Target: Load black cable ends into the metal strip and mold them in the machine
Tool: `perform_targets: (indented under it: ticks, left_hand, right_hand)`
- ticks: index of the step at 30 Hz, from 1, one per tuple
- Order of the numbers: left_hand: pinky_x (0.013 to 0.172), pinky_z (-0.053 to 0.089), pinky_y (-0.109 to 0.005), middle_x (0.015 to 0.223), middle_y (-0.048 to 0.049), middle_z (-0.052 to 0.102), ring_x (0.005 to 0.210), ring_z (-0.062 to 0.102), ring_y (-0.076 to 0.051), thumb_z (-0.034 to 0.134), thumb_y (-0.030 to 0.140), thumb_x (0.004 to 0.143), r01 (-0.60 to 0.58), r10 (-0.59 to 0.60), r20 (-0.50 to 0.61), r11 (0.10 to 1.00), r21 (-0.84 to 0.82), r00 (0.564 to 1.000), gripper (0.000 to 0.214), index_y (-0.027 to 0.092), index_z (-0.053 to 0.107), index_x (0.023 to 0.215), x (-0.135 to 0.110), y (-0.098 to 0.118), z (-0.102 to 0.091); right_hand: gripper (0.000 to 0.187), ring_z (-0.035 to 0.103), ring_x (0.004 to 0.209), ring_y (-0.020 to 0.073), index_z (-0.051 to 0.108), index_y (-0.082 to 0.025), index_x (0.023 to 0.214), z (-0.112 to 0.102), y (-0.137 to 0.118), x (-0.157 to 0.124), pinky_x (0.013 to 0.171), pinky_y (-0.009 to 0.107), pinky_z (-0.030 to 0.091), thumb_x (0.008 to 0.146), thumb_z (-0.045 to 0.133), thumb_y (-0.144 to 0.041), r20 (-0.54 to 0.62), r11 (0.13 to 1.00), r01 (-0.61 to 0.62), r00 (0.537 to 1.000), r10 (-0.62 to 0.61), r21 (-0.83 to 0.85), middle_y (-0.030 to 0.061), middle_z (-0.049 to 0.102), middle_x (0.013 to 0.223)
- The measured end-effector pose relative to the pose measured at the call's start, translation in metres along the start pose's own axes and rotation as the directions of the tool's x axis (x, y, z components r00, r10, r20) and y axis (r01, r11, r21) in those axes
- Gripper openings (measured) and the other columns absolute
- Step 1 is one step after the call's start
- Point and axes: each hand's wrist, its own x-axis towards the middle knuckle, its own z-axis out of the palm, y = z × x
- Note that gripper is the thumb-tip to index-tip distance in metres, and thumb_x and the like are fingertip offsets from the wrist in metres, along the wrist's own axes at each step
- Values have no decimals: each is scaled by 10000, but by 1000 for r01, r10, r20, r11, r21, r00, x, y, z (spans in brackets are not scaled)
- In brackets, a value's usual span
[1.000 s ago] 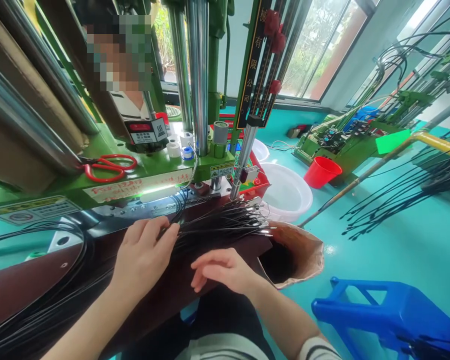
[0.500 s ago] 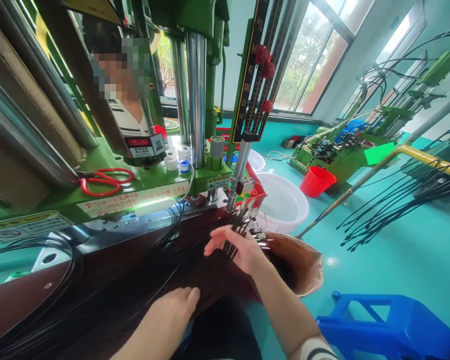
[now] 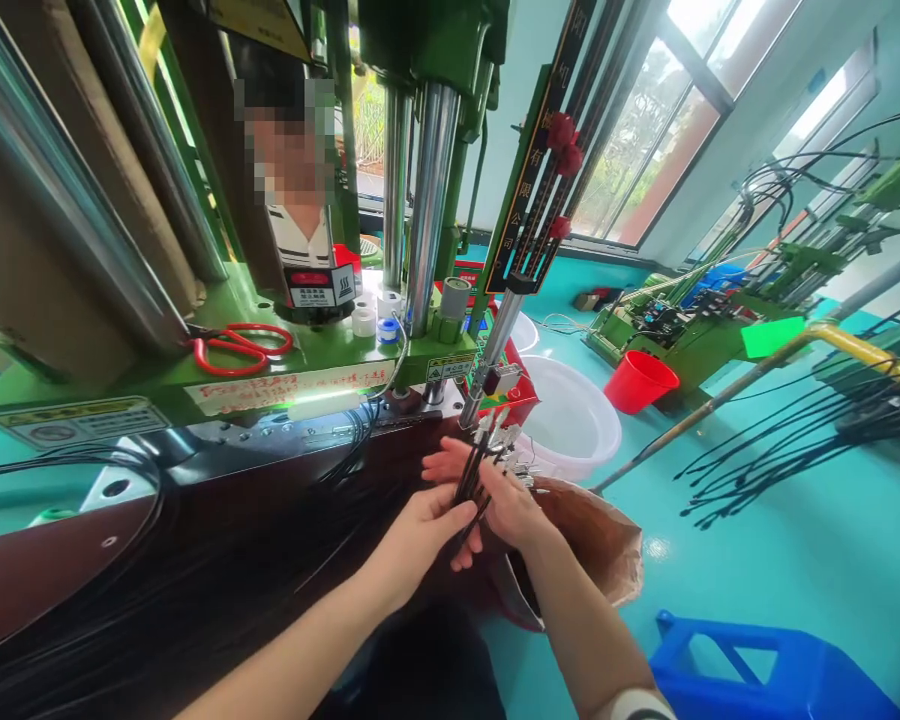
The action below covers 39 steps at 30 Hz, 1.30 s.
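A bundle of thin black cables with metal end fittings [image 3: 487, 455] stands nearly upright at the right end of the dark brown worktable [image 3: 60, 560]. My right hand [image 3: 506, 500] is curled around the bundle from behind. My left hand [image 3: 431, 530] pinches the same cables just below it, thumb and fingers closed. The rest of the black cables [image 3: 195, 600] trail leftward across the table.
A green press machine [image 3: 330, 360] with steel columns stands behind the table, red scissors [image 3: 240, 345] on its ledge. A person stands behind it. An open brown sack [image 3: 600, 540], white basins [image 3: 570, 415], a red bucket [image 3: 640, 380] and a blue stool [image 3: 765, 670] are on the teal floor.
My left hand has come up from the table edge and closed on the cable bundle. My right hand has tightened around the upright ends; a second ago the cables lay flat on the table.
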Motion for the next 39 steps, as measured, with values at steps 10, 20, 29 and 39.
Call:
perform_targets:
  ticks: [10,20,29,39]
  left_hand:
    - [392,368,-196,589,-26,600,423,507,-84,478,430,784,-2,-49,146,945,328,988,327,125,529,675,35,36,-4]
    - [443,431,-214,662,-33,620,498,559,-109,440,433,805,-26,-32,129,905,425,991,326,133,544,875,45,42,1]
    - [434,439,-212,678,-36,610,514,570,-121,394,467,821,-72,23,110,884,462,994,364,142,557,824,55,41,9]
    - [364,394,-181,582,-18,588,413,525,-97,402,444,819,-63,-2,127,863,501,992,324,149,529,772,64,40,19]
  right_hand:
    - [377,550,1040,252,613,-254,1060,-29,-13,0,880,426,434,810,469,-497,-241,993,66,970,-41,97,74,623,1085]
    - [425,580,959,234,498,-263,1215,-32,-4,-3,756,392,480,834,471,-449,-331,978,137,941,-78,158,69,634,1064]
    - [334,602,798,188,587,-226,1141,-37,-2,-6,654,330,495,835,512,-337,-346,945,189,934,-89,268,69,639,1029]
    - [358,604,831,212,603,-210,1112,-40,-3,-11,627,345,519,808,521,-380,-351,951,181,932,-85,251,85,609,1107]
